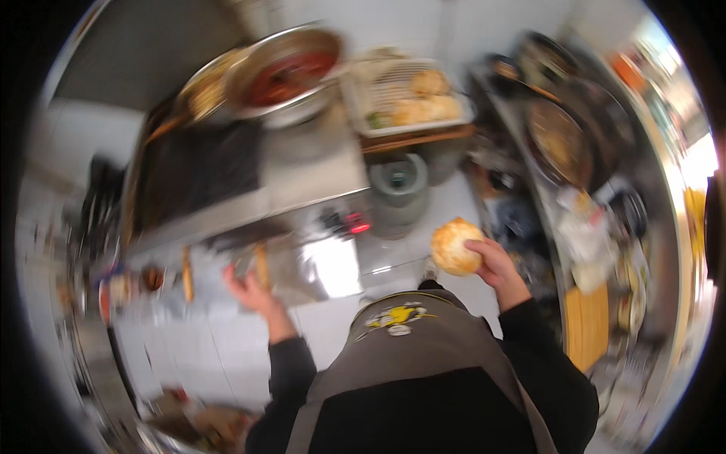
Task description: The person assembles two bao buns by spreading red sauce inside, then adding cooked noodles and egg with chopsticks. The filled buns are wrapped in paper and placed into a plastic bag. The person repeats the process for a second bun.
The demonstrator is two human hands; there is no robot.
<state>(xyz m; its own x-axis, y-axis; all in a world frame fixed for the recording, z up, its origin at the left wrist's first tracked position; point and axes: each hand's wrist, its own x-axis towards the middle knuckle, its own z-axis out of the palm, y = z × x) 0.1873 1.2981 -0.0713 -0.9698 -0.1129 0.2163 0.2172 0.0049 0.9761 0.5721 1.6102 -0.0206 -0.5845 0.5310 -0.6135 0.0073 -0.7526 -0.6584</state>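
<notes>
A round, golden-browned flatbread (456, 248) is gripped at its right edge by my right hand (495, 266), thumb on top, held over the floor. My left hand (255, 293) is blurred, with its fingers apart and nothing visible in it. It is nearest to a narrow tan stick-like thing (262, 265) on the low metal surface; I cannot tell whether they touch. More browned breads (429, 112) lie in a white rack tray (367, 113) at the back.
A steel bowl with red contents (291, 76) stands on the metal counter (318, 163) beside a dark griddle (200, 174). Under the tray is a grey-green gas cylinder (398, 204). Along the right, a shelf carries pans (560, 140), plastic bags (584, 234) and a wooden board (586, 325).
</notes>
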